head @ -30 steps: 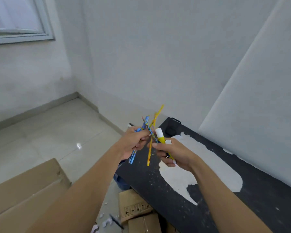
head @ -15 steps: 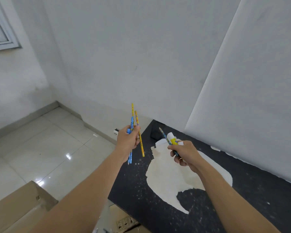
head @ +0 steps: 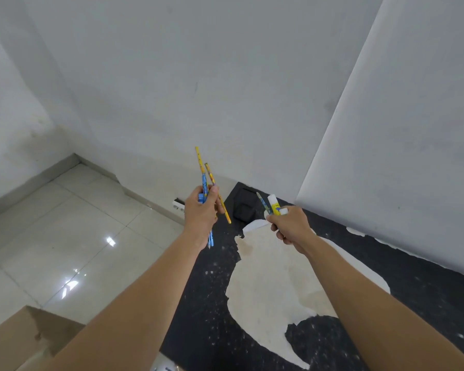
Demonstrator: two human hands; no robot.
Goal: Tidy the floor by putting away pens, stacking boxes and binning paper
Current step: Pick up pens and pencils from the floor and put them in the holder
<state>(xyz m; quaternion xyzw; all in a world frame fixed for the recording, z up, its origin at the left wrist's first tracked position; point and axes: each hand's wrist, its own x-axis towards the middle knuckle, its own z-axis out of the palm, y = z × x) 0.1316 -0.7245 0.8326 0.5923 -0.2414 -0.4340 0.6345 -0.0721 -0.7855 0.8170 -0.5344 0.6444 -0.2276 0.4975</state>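
Above the near-left part of the black bench (head: pixel 426 285), a bundle of pens (head: pixel 208 188) is gripped upright in the left hand (head: pixel 200 214), fingers curled round it. To its right, a glue stick (head: pixel 274 205) and one more pen (head: pixel 261 201) are clutched in the right hand (head: pixel 291 226). Both forearms are stretched forward, probably so the gathered items can be carried to the black holder (head: pixel 243 207) at the bench's far-left corner.

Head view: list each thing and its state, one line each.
Left hand: grips pencils.
Pencils: yellow and blue, held upright, fanned apart.
Right hand: grips glue stick and a pencil.
Glue stick: capped, tilted.
Black holder: on the table, back corner.
Black table: surface partly peeled.
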